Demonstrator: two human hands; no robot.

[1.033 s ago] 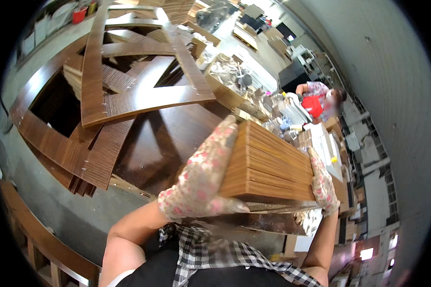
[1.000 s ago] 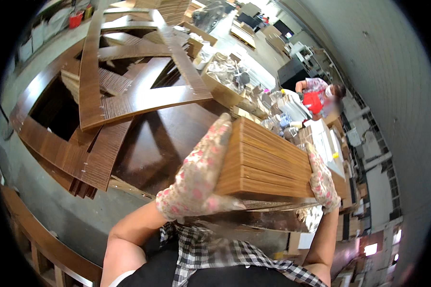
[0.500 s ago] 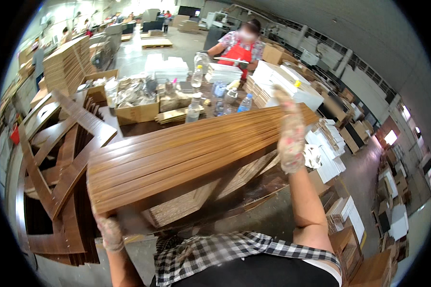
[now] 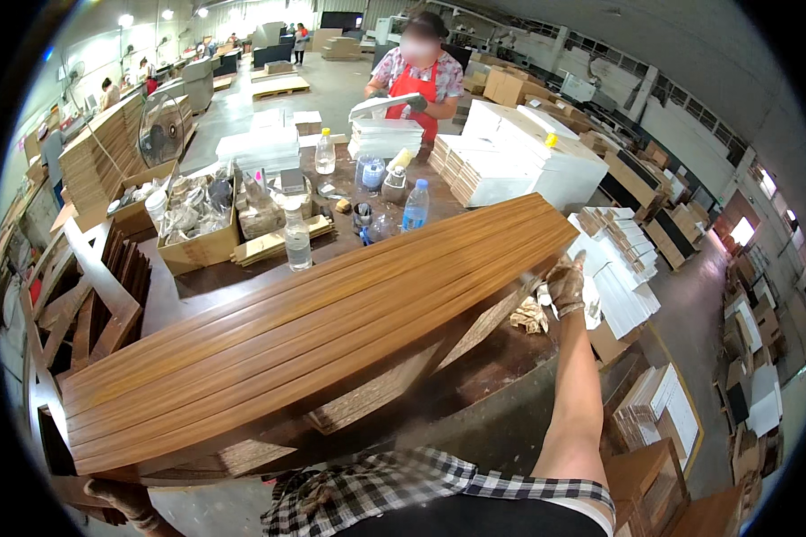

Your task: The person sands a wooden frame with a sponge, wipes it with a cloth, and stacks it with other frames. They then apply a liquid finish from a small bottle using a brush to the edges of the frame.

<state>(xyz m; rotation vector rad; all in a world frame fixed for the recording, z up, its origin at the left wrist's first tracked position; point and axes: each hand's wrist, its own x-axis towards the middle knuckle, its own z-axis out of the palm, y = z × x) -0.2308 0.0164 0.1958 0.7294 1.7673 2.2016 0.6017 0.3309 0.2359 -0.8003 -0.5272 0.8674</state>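
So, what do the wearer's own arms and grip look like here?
The right grip wears a brownish, stained-looking glove ending at the wrist. The left grip looks covered in similar brown, though dim; any print is unclear. The right arm is bare up to a white edge beside black clothing; little of the left arm shows.

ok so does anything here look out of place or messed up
The brown frames at the left: they lie crossed at odd angles, whereas the held wood runs in parallel strips. Some crumpled cloth or paper also lies loose near the right hand. No spill or clear damage shows.
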